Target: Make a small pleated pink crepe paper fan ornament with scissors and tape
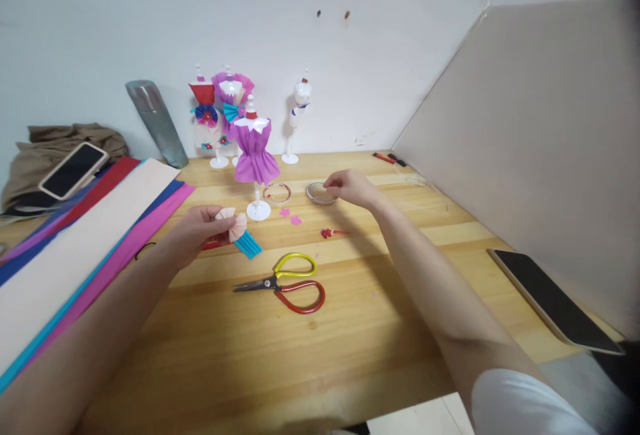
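Between the thumb and fingers of my left hand (pixel 200 231) is a pale pink pleated paper fan (pixel 235 223). A blue pleated paper piece (pixel 249 245) lies just below the fan. My right hand (pixel 345 187) is closed at the right edge of a round wire coil (pixel 318 194); whether its fingertips pinch the wire is too small to tell. A second ring (pixel 277 193) lies to the left. Beside it stands a small white dress form (pixel 256 161) in a purple crepe paper dress. Scissors (pixel 273 283) with one yellow and one red handle lie nearer to me.
Coloured paper sheets (pixel 100 235) and a phone (pixel 74 171) lie at the left, near a leaning bottle (pixel 157 121). More dress forms (pixel 301 115) stand by the wall. A tablet (pixel 555 298) lies at the right. Pink paper flowers (pixel 295 220) and a red piece (pixel 327 233) lie mid-table.
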Action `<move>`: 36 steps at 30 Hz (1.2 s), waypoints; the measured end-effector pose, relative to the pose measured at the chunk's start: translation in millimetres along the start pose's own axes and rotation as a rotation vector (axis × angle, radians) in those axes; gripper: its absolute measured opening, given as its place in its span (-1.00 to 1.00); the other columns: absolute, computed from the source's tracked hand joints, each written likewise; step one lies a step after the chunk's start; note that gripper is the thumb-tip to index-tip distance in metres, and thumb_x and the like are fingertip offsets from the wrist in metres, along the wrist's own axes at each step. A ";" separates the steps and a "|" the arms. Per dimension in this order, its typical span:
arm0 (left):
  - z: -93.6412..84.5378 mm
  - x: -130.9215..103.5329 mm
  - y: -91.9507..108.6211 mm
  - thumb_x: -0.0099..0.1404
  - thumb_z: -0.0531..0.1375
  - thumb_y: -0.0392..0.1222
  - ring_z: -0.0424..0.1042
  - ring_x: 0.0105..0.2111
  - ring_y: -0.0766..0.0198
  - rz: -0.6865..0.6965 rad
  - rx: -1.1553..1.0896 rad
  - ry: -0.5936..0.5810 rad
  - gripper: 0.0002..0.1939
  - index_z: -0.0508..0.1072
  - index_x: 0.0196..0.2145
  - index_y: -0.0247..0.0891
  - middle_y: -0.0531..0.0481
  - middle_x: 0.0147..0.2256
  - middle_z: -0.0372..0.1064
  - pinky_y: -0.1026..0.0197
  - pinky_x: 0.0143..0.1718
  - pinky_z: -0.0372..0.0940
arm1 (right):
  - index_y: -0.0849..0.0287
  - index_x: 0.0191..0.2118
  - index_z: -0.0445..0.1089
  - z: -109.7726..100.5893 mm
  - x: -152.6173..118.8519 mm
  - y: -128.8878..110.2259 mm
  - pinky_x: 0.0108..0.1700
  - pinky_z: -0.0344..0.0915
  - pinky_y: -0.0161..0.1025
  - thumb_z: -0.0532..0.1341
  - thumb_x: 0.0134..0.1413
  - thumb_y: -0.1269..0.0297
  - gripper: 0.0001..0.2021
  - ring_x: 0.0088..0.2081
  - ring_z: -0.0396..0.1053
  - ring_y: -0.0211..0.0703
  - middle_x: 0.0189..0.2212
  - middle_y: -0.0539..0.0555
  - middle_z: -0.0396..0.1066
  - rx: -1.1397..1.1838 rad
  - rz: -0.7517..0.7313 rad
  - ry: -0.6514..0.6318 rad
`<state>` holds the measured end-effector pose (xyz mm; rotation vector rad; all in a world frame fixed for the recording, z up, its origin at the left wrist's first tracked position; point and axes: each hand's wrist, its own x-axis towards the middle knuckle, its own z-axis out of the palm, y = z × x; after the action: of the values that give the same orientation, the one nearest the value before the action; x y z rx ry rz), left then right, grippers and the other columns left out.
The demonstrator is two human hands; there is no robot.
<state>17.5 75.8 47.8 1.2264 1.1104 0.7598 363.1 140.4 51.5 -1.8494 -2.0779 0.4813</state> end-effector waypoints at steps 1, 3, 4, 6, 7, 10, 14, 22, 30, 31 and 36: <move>0.4 -1.1 2.6 0.00 0.41 0.05 0.39 -0.40 0.28 -0.019 -0.015 0.003 -0.62 0.59 -0.37 -0.34 -0.08 -0.40 0.50 0.26 -0.33 0.28 | 0.27 -0.21 0.54 1.9 2.4 3.7 -0.24 0.29 -0.34 0.19 0.02 0.43 -0.78 -0.27 0.48 -0.15 -0.27 0.14 0.57 -0.032 0.007 0.018; 4.3 -2.8 5.7 -0.04 0.43 0.07 0.38 -0.41 0.29 -0.061 -0.028 -0.001 -0.60 0.58 -0.39 -0.34 -0.07 -0.41 0.49 0.26 -0.34 0.28 | 0.24 -0.21 0.56 8.4 6.0 10.6 -0.17 0.29 -0.32 0.23 -0.02 0.45 -0.77 -0.19 0.48 -0.09 -0.20 0.16 0.57 -0.064 0.010 0.008; 7.2 -3.3 6.2 -0.05 0.43 0.08 0.37 -0.43 0.30 -0.075 -0.027 -0.017 -0.59 0.57 -0.42 -0.35 -0.06 -0.43 0.48 0.28 -0.37 0.26 | 0.23 -0.21 0.57 12.8 7.2 13.6 -0.17 0.28 -0.31 0.24 -0.06 0.48 -0.75 -0.18 0.48 -0.06 -0.20 0.16 0.57 -0.076 0.010 -0.007; 13.3 -3.2 4.9 -0.05 0.43 0.11 0.32 -0.48 0.35 -0.083 -0.021 -0.060 -0.57 0.55 -0.46 -0.36 -0.03 -0.49 0.44 0.31 -0.43 0.22 | 0.20 -0.20 0.58 22.3 8.6 18.3 -0.18 0.27 -0.30 0.25 -0.12 0.53 -0.70 -0.18 0.48 -0.03 -0.21 0.16 0.58 -0.095 0.007 -0.030; 16.1 -2.6 3.3 -0.06 0.42 0.12 0.29 -0.50 0.37 -0.084 -0.021 -0.084 -0.56 0.54 -0.47 -0.36 -0.02 -0.51 0.42 0.32 -0.45 0.20 | 0.20 -0.21 0.59 26.9 9.1 20.1 -0.19 0.27 -0.30 0.25 -0.14 0.56 -0.68 -0.19 0.48 -0.02 -0.23 0.16 0.58 -0.100 0.005 -0.036; 22.0 -0.2 -4.5 -0.05 0.42 0.12 0.26 -0.53 0.39 -0.082 -0.032 -0.128 -0.56 0.54 -0.47 -0.36 -0.01 -0.52 0.41 0.33 -0.48 0.17 | 0.22 -0.32 0.58 36.7 10.1 24.6 -0.21 0.25 -0.31 0.21 -0.14 0.59 -0.73 -0.22 0.46 -0.05 -0.28 0.17 0.57 -0.087 0.004 -0.024; 25.5 0.7 -15.9 0.02 0.39 0.10 0.27 -0.52 0.38 -0.060 -0.036 -0.171 -0.60 0.52 -0.48 -0.36 -0.03 -0.52 0.41 0.32 -0.49 0.16 | 0.26 -0.37 0.53 39.3 9.7 28.8 -0.23 0.24 -0.28 0.17 -0.10 0.55 -0.80 -0.26 0.44 -0.07 -0.31 0.21 0.54 -0.002 0.026 0.043; 36.2 -0.6 -16.6 0.03 0.36 0.11 0.25 -0.50 0.37 -0.076 0.018 -0.211 -0.57 0.47 -0.47 -0.38 -0.02 -0.51 0.37 0.31 -0.48 0.12 | 0.25 -0.39 0.40 28.6 -5.4 19.9 -0.45 0.22 -0.35 0.14 -0.13 0.38 -0.87 -0.55 0.31 -0.28 -0.59 -0.01 0.38 0.385 -0.058 -0.095; 46.2 -0.7 -15.7 -0.10 0.40 0.03 0.27 -0.58 0.37 -0.038 0.071 -0.065 -0.48 0.49 -0.24 -0.36 0.00 -0.50 0.42 0.30 -0.56 0.12 | 0.25 -0.41 0.45 20.0 -17.7 -2.7 -0.44 0.19 -0.36 0.24 -0.20 0.32 -0.85 -0.52 0.29 -0.31 -0.58 -0.04 0.38 0.629 -0.190 -0.190; 45.5 0.4 -17.7 -0.12 0.40 0.02 0.26 -0.61 0.38 -0.034 0.094 -0.058 -0.46 0.49 -0.22 -0.36 0.03 -0.54 0.40 0.30 -0.56 0.12 | 0.26 -0.41 0.46 18.9 -19.6 -5.5 -0.43 0.19 -0.36 0.26 -0.21 0.34 -0.86 -0.51 0.30 -0.32 -0.57 -0.03 0.40 0.671 -0.206 -0.200; 37.4 2.8 -27.9 -0.01 0.32 0.06 0.21 -0.65 0.40 -0.019 0.242 -0.117 -0.61 0.50 -0.34 -0.33 0.08 -0.61 0.33 0.31 -0.59 0.07 | 0.25 -0.41 0.49 17.5 -28.2 -18.0 -0.41 0.30 -0.38 0.36 -0.19 0.33 -0.85 -0.51 0.36 -0.33 -0.55 0.01 0.47 1.027 -0.195 -0.286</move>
<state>50.6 59.8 19.0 1.4421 1.1393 0.5423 342.5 109.7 43.6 -0.9917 -1.5966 1.4704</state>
